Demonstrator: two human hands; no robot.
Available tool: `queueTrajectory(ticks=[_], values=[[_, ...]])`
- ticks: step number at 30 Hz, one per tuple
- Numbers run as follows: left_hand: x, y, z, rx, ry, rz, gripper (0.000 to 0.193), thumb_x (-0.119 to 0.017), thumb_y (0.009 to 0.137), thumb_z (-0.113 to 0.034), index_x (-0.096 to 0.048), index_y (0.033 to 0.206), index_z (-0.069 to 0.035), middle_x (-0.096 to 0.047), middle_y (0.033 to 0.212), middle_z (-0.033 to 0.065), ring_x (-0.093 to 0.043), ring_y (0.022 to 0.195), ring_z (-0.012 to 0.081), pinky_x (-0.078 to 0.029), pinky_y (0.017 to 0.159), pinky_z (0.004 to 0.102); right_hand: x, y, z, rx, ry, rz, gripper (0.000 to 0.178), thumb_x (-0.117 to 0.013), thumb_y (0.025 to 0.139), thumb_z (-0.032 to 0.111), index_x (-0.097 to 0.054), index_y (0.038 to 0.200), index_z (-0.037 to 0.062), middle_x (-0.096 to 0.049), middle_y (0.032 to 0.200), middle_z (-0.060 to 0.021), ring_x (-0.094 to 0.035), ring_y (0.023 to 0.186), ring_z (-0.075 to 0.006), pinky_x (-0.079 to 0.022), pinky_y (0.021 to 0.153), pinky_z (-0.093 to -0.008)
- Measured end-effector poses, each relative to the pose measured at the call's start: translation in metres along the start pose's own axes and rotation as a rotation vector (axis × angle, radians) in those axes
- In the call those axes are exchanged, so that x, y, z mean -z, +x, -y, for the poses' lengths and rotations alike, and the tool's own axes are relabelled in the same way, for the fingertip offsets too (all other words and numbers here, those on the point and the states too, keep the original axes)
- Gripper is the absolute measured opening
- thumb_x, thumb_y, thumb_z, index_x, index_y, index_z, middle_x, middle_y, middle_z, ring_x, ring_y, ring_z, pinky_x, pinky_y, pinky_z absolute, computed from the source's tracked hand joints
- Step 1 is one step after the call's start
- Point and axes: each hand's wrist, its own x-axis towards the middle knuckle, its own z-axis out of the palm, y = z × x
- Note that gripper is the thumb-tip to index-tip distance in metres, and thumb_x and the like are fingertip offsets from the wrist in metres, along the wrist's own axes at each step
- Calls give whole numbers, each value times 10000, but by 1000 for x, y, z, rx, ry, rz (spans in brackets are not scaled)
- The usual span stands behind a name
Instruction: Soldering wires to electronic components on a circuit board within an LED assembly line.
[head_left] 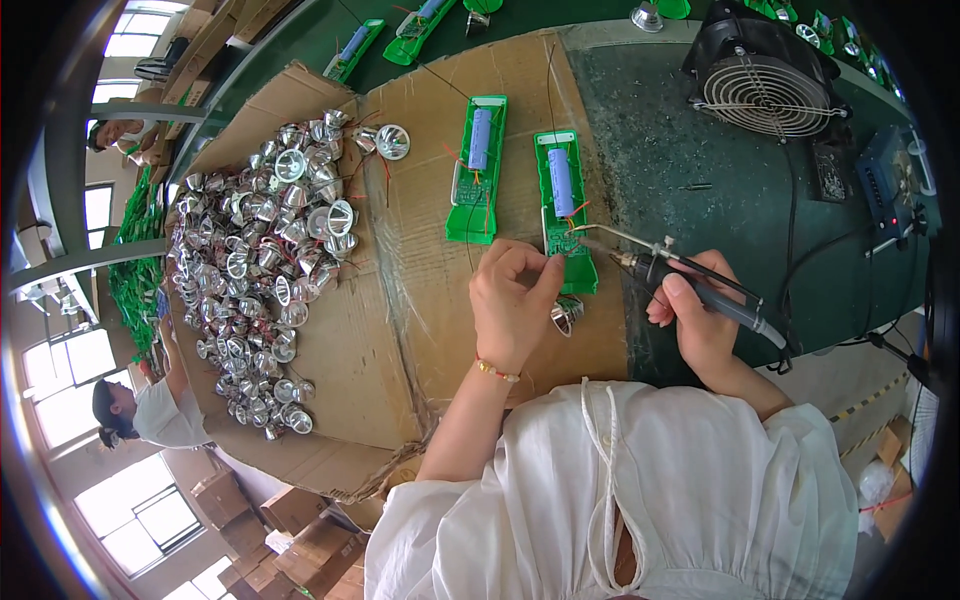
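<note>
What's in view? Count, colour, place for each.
Reflector cups: many, silver, mostly left
Cardboard: count unclear, brown, under cups
Near housings: two, green, centre
Cells: two, blue, in near housings
Far housings: several, green, top edge
Soldering iron: one, grey, centre right
Fan: one, black, upper right
Instrument: one, blue, far right
Bench: one, green, beneath cardboard
Tangled heap: one, green, far left
Cartons: several, brown, mostly left
Windows: several, white, left
Other people: two, white tops, left
Own top: one, white, bottom
Left hand: one, bare, centre
Right hand: one, bare, around soldering iron

A black fan (765,95) sits upper right, cardboard boxes (318,548) piled lower left
</note>
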Motion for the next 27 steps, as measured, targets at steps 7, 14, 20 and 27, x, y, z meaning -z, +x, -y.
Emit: queueTrajectory(ticks=[7,14,20,27], values=[[2,0,1,26,-2,13,133,-670,734,-76,-602,685,28,-568,735,63,-554,574,116,-443,535,241,7,-6,0,90,-41,28,165,-581,840,90,-482,926,-9,-596,659,-107,-570,539,-113,-464,483,-218],[7,-3,8,-8,-4,-18,129,-660,753,-95,-602,709,11,-584,728,73,-565,540,128,-456,522,264,9,-10,-1,102,-73,60,168,-571,848,99,-480,930,-16,-596,655,-111,-568,544,-120,-456,489,-220],[62,-44,10,147,-150,-189,37,-636,776,-39,-613,804,-30,-603,791,10,-536,652,40,-437,561,189,21,-14,6,132,-77,34,181,-581,843,106,-480,926,-20,-595,655,-109,-568,540,-120,-460,488,-221],[13,-47,-5,-22,-115,25,133,-654,774,-66,-677,904,-48,-516,860,39,-516,741,146,-425,651,247,12,-15,7,161,-109,79,159,-555,841,103,-461,911,-4,-575,626,-111,-547,514,-127,-443,472,-228]])
